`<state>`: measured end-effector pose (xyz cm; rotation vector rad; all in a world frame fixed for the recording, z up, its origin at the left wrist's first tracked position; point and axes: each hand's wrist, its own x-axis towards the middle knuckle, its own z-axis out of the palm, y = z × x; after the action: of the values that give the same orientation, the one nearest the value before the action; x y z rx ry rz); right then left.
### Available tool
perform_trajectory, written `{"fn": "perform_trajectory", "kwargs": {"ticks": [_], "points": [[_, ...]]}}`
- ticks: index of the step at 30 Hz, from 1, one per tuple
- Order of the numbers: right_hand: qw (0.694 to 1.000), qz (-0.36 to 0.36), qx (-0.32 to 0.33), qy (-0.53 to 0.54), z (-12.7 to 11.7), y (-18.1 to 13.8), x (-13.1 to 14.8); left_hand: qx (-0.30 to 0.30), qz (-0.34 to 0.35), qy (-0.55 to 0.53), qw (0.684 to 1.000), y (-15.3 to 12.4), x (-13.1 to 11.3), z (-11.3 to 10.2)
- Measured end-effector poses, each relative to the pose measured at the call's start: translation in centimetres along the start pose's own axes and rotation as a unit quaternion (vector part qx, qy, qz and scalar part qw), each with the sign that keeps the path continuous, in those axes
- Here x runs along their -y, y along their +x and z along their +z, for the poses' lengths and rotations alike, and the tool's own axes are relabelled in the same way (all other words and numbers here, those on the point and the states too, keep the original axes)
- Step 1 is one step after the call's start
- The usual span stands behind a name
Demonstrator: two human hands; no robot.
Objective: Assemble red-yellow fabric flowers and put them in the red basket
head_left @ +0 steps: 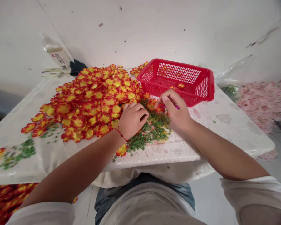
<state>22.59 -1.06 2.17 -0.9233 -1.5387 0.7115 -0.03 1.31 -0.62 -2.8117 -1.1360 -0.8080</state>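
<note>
1. The left hand, a thin red thread around its wrist, hangs curled just above a mound of fine green granules. Its grip is narrow, with the fingers folded inward; I cannot tell whether it holds anything.
2. The right hand has a narrow grip on a thin pink rod, pinched between thumb and fingers. A small red-and-yellow fabric blossom sits right by its fingertips.
3. Both hands work low and close together over the granules, a steady position for handling such small pieces.
4. A large heap of matching blossoms touches the granules on their left, on a white patterned surface.
5. A rectangular red plastic mesh basket stands just behind the right hand, with a few blossoms inside.
6. Pale pink blossoms lie heaped beyond the surface, to the right.
</note>
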Motion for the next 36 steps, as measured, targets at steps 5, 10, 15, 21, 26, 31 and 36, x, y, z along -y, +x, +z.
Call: {"fn": "perform_trajectory", "kwargs": {"ticks": [5,10,15,21,26,31,36], "points": [[0.999,0.021,0.016,0.035,-0.05,-0.08,-0.08,-0.032,-0.018,-0.06,0.998,0.1,0.49,-0.21],[0.996,0.048,0.011,0.077,-0.12,-0.08,-0.31,-0.064,-0.047,-0.111,0.991,-0.13,0.9,-0.03],[0.995,0.046,0.011,0.087,-0.02,-0.13,-0.24,-0.071,-0.06,-0.148,0.985,-0.16,0.44,-0.29],[0.994,0.041,0.03,0.093,-0.03,-0.02,-0.01,-0.07,-0.059,-0.196,0.976,-0.13,0.16,-0.4],[0.994,0.035,0.042,0.09,-0.08,-0.05,-0.28,-0.077,-0.047,-0.2,0.976,-0.17,0.29,-0.35],[0.994,0.03,0.043,0.096,-0.16,-0.2,-0.26,-0.075,-0.046,-0.193,0.977,-0.17,0.34,-0.39],[0.994,0.038,0.052,0.092,-0.18,-0.33,0.16,-0.082,-0.037,-0.18,0.98,-0.16,0.33,-0.4]]}}
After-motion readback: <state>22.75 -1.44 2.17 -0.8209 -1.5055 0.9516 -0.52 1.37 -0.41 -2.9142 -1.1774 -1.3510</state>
